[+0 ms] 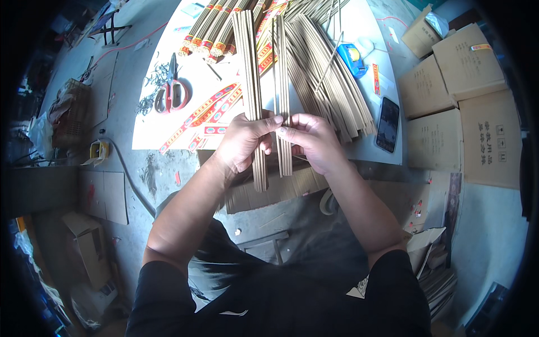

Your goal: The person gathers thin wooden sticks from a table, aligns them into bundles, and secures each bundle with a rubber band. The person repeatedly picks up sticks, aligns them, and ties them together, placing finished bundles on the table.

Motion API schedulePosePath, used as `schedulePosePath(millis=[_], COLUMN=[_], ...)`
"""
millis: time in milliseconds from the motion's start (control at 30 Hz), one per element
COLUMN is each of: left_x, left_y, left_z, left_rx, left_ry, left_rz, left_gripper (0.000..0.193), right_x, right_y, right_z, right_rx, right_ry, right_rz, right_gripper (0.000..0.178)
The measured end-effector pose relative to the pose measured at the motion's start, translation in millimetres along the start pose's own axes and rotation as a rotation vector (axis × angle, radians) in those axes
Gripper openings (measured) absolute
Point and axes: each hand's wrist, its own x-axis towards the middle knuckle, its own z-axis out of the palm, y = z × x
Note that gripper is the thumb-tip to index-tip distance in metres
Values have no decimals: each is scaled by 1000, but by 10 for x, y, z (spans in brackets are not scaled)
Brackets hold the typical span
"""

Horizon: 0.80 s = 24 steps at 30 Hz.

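1. My left hand point(242, 140) has its grip clenched on one flat bunch of sticks point(251, 84); my right hand point(311, 140) grasps a second bunch point(282, 84) just beside it, fingers curled round it.
2. Both bunches are held above the near edge of the desk point(151, 132). Their long axes run straight away from me, near ends hanging below my hands, far ends reaching out over the desk. The two lie almost parallel, with a narrow gap between them.
3. The sticks are thin, straight and dull brown-tan, lined up side by side into flat strips.
4. On the white desk past my hands a loose fan of the same sticks point(331, 95) spreads to the right, with a dark phone point(388, 124) at its right edge and a blue tape holder point(352, 59) farther off.
5. To the left lie red-and-yellow paper bands point(205, 112) and red-handled scissors point(171, 90).
6. At the far end are tied bundles point(210, 31) with red-and-yellow wraps.
7. Cardboard boxes point(460, 95) stand stacked on the right; the floor is grey concrete with cardboard scraps.
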Motion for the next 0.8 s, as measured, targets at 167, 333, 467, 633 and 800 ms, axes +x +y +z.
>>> schedulePosePath(millis=[167,333,467,633,800], left_x=[-6,14,16,8,-4], left_y=[-6,-45,-20,-30,-44], left_z=[55,53,47,50,77], left_rx=[-3,-30,-77,10,-53], left_ry=[6,22,72,5,5], left_rz=[13,64,59,51,45], left_gripper=[25,19,15,24,20], right_x=[-13,-8,-14,1,-8], right_y=[-31,-32,-51,-6,-26], right_z=[-25,-4,-9,-12,-17], right_rx=[-65,-15,-45,-63,-129], right_ry=[9,18,40,6,7], right_rz=[52,67,67,72,75], right_gripper=[16,16,16,14,15])
